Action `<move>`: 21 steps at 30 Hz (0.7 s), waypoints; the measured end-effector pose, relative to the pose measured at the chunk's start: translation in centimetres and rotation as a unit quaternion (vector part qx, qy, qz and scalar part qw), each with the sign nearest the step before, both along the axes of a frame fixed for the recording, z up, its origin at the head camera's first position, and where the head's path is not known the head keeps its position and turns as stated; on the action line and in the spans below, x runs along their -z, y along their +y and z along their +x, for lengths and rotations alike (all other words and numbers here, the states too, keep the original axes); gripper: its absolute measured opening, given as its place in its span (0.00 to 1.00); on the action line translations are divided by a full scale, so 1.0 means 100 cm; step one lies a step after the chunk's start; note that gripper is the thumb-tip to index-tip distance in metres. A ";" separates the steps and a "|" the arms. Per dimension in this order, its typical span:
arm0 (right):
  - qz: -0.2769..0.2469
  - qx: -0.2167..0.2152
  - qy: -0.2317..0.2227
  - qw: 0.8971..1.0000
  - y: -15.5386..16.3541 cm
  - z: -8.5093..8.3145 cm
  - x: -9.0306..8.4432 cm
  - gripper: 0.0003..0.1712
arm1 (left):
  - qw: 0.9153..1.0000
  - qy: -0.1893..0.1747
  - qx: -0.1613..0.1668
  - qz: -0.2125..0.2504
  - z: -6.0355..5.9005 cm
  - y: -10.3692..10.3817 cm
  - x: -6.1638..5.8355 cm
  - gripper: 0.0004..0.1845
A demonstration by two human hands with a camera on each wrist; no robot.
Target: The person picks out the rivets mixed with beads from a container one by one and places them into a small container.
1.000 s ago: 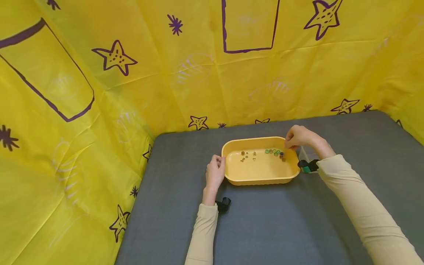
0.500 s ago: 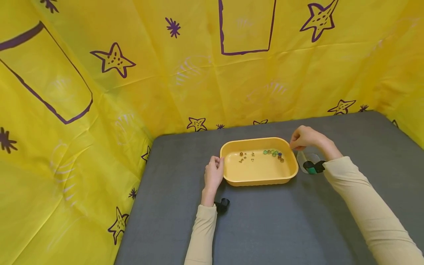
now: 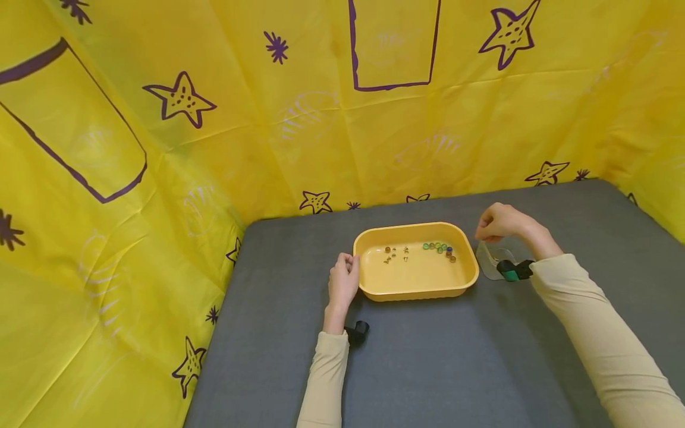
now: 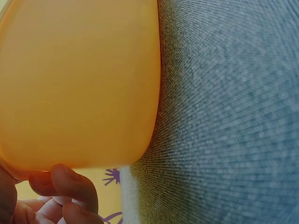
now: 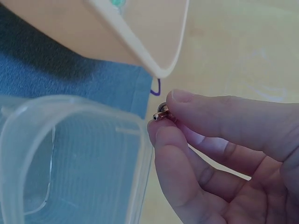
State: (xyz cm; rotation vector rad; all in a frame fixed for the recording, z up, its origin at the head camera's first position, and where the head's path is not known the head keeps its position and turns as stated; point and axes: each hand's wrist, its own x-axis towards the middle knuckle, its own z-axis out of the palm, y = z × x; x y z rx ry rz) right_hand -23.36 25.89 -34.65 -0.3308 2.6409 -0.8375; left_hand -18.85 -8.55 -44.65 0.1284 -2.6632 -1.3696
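Bead (image 5: 160, 113), prob., pinched btwn fingertips (image 5: 164, 133).

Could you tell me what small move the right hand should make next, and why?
Probably lower the right hand a little and let go of the small metal piece over the clear container. The fingers pinch the piece just beside the container's rim, away from the yellow tray, which the left hand steadies.

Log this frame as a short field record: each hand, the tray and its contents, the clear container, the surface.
left hand: fingers curled on the left rim of the yellow plastic tray
right hand: pinches a small shiny metal bead above the clear plastic container
tray contents: green glass beads, small brass pieces
container position: right of the tray, apart
surface: grey cloth table
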 end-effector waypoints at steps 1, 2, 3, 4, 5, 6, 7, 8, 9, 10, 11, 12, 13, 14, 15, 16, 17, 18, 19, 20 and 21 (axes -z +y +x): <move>0.000 0.001 0.000 1.000 0.001 0.000 0.000 0.07 | 1.000 0.000 -0.001 0.000 0.000 0.000 0.000 0.12; -0.001 0.001 -0.001 1.000 0.002 0.001 0.000 0.07 | 1.000 0.000 0.000 0.000 0.000 0.000 0.000 0.12; -0.003 0.002 -0.002 1.000 0.003 0.002 0.000 0.07 | 1.000 0.000 0.000 0.000 0.000 0.000 0.000 0.12; -0.003 0.003 -0.002 1.000 0.004 0.002 0.000 0.07 | 1.000 0.001 0.000 -0.001 0.000 0.000 0.000 0.12; -0.002 0.003 -0.002 1.000 0.005 0.003 0.000 0.07 | 1.000 0.001 0.000 -0.001 0.000 0.000 -0.001 0.12; -0.001 0.004 -0.002 1.000 0.005 0.003 0.000 0.07 | 1.000 0.002 -0.001 -0.001 0.001 0.000 -0.001 0.12; -0.001 0.006 -0.003 1.000 0.006 0.003 0.000 0.07 | 1.000 0.002 -0.001 -0.001 0.001 0.000 -0.001 0.12; -0.001 0.008 -0.004 1.000 0.007 0.004 -0.001 0.07 | 1.000 0.002 -0.002 -0.001 0.001 -0.001 -0.002 0.12; 0.000 0.009 -0.004 1.000 0.007 0.004 -0.001 0.08 | 1.000 0.001 -0.003 -0.001 0.001 -0.001 -0.002 0.12; 0.003 0.010 -0.004 1.000 0.008 0.004 -0.001 0.08 | 1.000 0.001 -0.003 -0.001 0.001 -0.001 -0.002 0.12; 0.004 0.012 -0.005 1.000 0.009 0.004 0.000 0.08 | 1.000 0.002 -0.003 -0.001 0.001 -0.001 -0.002 0.12; 0.005 0.013 -0.006 1.000 0.010 0.004 0.000 0.08 | 1.000 0.001 -0.003 -0.002 0.001 -0.001 -0.002 0.12; 0.006 0.015 -0.007 1.000 0.010 0.004 0.000 0.08 | 1.000 0.001 -0.003 -0.001 0.001 -0.001 -0.002 0.12; 0.008 0.015 -0.008 1.000 0.011 0.004 0.000 0.08 | 1.000 0.001 -0.002 -0.001 0.001 -0.001 -0.002 0.12; 0.009 0.015 -0.009 1.000 0.011 0.004 0.001 0.08 | 1.000 0.000 -0.002 -0.001 0.001 -0.001 -0.002 0.12; 0.009 0.014 -0.011 1.000 0.012 0.003 0.001 0.09 | 1.000 0.000 -0.001 -0.001 0.001 -0.001 -0.002 0.12; 0.009 0.014 -0.013 1.000 0.013 0.003 0.001 0.09 | 1.000 0.000 -0.001 0.000 0.001 -0.001 -0.002 0.12; 0.009 0.014 -0.014 1.000 0.013 0.003 0.002 0.09 | 1.000 -0.001 -0.002 0.000 0.001 -0.001 -0.002 0.12; 0.008 0.014 -0.014 1.000 0.014 0.003 0.002 0.09 | 1.000 0.000 -0.002 -0.001 0.001 -0.001 -0.002 0.12; 0.008 0.014 -0.016 1.000 0.015 0.003 0.002 0.10 | 1.000 0.000 -0.002 -0.001 0.001 -0.001 -0.002 0.12; 0.009 0.014 -0.018 1.000 0.015 0.003 0.002 0.10 | 1.000 0.000 -0.003 -0.001 0.001 -0.001 -0.002 0.12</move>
